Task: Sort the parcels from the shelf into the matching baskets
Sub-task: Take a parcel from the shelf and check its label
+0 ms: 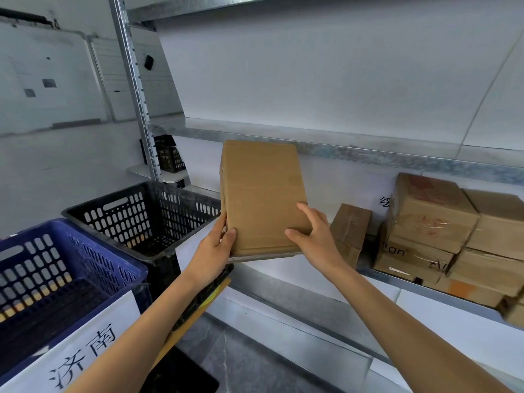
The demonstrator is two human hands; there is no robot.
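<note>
Spanning the view from ten to four o'clock, the metal shelf (312, 143) carries a stack of parcels (442, 222) at three o'clock, with a small parcel (350, 225) just beside it. The blue basket (56, 251) sits at eight o'clock and bears a white sign (85, 353) reading 济南. The black basket (136, 211) is at nine o'clock, touching it. At the centre the held parcel (261, 194) stands upright in the air, clear of the shelf. The left hand (218, 245) grips its lower left edge, thumb on the front. The right hand (314, 234) clasps the lower right corner, thumb and forefinger spread on the card. The step in hand looks like checking the destination. The face shown is plain, so the next move likely calls for turning the parcel to find its label, then matching it to a basket sign.
</note>
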